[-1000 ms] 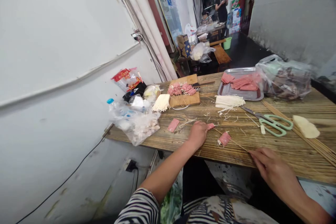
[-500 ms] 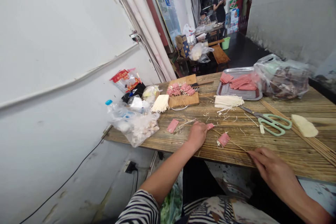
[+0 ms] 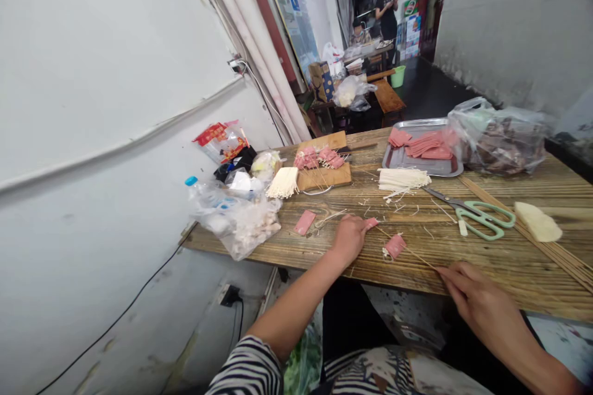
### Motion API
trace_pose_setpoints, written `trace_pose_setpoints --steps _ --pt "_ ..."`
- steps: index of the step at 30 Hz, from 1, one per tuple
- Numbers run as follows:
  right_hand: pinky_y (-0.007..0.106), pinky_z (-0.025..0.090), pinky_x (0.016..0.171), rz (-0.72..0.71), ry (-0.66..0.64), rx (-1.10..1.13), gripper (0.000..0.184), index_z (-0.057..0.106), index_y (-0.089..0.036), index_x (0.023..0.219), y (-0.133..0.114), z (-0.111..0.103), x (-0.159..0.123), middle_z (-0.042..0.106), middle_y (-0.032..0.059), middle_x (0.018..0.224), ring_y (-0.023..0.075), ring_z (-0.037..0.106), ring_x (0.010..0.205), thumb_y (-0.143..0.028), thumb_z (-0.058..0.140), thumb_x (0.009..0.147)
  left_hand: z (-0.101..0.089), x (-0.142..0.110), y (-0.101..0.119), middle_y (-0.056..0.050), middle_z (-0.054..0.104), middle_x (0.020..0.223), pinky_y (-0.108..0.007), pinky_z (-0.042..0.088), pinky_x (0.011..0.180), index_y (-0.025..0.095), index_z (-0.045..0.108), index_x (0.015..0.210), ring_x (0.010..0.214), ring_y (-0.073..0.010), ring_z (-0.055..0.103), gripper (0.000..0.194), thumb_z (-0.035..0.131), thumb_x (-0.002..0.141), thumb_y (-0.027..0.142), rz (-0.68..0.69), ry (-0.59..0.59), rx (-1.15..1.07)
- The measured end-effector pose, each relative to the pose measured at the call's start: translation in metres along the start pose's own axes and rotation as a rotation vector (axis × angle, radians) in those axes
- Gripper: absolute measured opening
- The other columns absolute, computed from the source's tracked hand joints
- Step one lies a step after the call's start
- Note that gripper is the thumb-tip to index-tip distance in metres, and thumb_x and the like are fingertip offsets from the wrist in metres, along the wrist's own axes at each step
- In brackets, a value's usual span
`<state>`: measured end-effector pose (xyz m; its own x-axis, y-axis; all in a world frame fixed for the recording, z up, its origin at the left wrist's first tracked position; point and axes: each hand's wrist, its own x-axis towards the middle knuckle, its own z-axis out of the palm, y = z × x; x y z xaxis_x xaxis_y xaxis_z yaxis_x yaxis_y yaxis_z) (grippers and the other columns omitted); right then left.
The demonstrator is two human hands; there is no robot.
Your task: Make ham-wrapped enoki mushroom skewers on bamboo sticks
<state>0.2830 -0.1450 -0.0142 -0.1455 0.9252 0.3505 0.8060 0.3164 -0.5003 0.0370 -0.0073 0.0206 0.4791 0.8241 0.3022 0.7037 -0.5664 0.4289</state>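
Hands since the earlier frame: hardly anything is shifting; the left hand [image 3: 351,237] and right hand [image 3: 472,284] are keeping nearly the same places.
Scissors [image 3: 484,217]: lying on the wooden table [image 3: 486,262], green handles pointing right.
Skewer [image 3: 420,257]: slanting across to the left of and nearer than the scissors, passing through a pink roll [image 3: 395,247] with pale ends poking out.
Left grip: fingers are closing on a small pink piece [image 3: 371,223], well left of the scissors; whether they are also pinching the skewer, I cannot tell.
Right grip: thumb and fingertips are pressing together on the skewer's near end, nearer the wearer than the scissors.
Mushroom bundle [image 3: 402,178]: resting just left of the scissors' blades.
Tray [image 3: 403,165]: standing beyond the scissors, holding pink slices [image 3: 430,145].
Pale wedge [image 3: 537,222]: sitting just right of the scissors' handles, touching loose sticks [image 3: 558,254].
Flat pink slice [image 3: 304,222]: lying far left of the scissors.
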Motion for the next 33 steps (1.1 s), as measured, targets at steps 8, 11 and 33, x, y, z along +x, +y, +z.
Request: trace_pose_setpoints --steps 8,11,33 --pt "0.027 0.042 0.061 -0.021 -0.015 -0.056 0.033 0.066 -0.020 0.095 -0.008 -0.005 0.004 0.058 0.0033 0.080 0.0136 0.057 0.067 -0.035 0.037 0.098 0.002 0.001 -0.001 -0.006 0.073 0.076 -0.028 0.043 0.073 0.019 0.075 0.100 0.068 -0.0157 0.062 0.034 0.045 0.098 0.035 -0.016 -0.008 0.000" --pt "0.027 0.042 0.060 -0.031 0.004 -0.081 0.035 0.066 -0.019 0.088 -0.012 -0.005 0.007 0.058 0.0037 0.078 0.0136 0.057 0.066 -0.035 0.036 0.098 0.002 0.001 -0.002 -0.005 0.074 0.076 -0.028 0.044 0.073 0.020 0.076 0.099 0.068 -0.0151 0.063 0.036 0.044 0.098 0.037 -0.015 -0.005 -0.007" --pt "0.029 0.043 0.061 -0.041 0.011 -0.052 0.034 0.064 -0.019 0.078 -0.021 0.005 0.032 0.060 0.0054 0.076 0.0156 0.056 0.067 -0.028 0.037 0.095 -0.001 0.002 -0.002 -0.006 0.075 0.081 -0.027 0.044 0.075 0.019 0.075 0.098 0.071 -0.0149 0.065 0.034 0.045 0.098 0.035 -0.011 -0.018 0.000"
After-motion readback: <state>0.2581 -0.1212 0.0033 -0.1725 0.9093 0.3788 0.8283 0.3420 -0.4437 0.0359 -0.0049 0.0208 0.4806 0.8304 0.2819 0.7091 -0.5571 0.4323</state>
